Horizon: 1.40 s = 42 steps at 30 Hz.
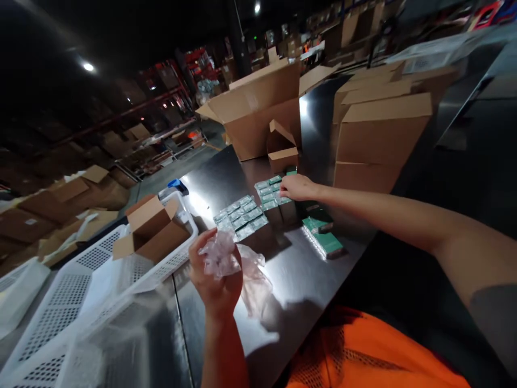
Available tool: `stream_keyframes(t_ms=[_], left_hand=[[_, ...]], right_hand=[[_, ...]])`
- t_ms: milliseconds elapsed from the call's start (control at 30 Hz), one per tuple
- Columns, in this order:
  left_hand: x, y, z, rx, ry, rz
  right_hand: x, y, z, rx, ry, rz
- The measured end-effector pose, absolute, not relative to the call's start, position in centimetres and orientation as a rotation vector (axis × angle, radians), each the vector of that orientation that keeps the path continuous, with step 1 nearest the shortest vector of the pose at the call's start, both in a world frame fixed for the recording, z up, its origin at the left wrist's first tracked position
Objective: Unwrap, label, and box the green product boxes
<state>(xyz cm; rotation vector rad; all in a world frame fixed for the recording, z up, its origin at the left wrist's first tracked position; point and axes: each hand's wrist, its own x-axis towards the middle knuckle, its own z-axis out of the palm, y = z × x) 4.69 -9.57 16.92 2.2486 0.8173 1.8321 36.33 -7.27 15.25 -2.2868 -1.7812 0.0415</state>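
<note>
My left hand is raised over the dark steel table and grips a crumpled piece of clear plastic wrap. My right hand reaches across and rests its fingers on a block of small green boxes. A second block of green boxes stands to its left. Further green boxes lie loose to the right, under my forearm.
A small open carton and a large open carton stand behind the boxes. Stacked cartons are at the right. White perforated baskets at the left hold a small open carton. Warehouse racks fill the background.
</note>
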Motion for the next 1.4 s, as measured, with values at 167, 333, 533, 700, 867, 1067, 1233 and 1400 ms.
stream_keyframes(t_ms=[167,333,533,700,867,1067,1233,1400], left_hand=[[4.4,-9.4,17.1,2.225,0.856,1.852],[4.6,-9.4,17.1,2.221,0.974,1.843],[6.5,-9.3,15.8,2.428,0.800,1.569],[5.2,-8.2,16.4,2.444,0.905,1.852],[2.3,-7.3,18.2,2.340,1.321,2.163],[3.0,-8.8,19.0,2.387,1.378,2.072],[4.0,-9.2,18.5,2.300,1.161,2.015],[4.0,-8.6,17.2,2.080,0.865,1.962]], right_hand=[[36.4,-8.1,17.4,-2.154,-1.779,-0.071],[35.1,-9.7,21.8,-1.761,-1.537,-0.271],[27.0,-13.5,22.5,-1.108,-1.824,0.401],[30.3,-10.2,21.9,-1.049,-1.730,0.406],[38.2,-6.1,17.4,-1.918,-1.877,0.020],[37.9,-6.5,14.1,-2.085,-1.931,-0.125],[37.6,-6.3,16.4,-2.065,-1.861,-0.273],[37.5,-6.7,17.0,-2.085,-1.988,-0.164]])
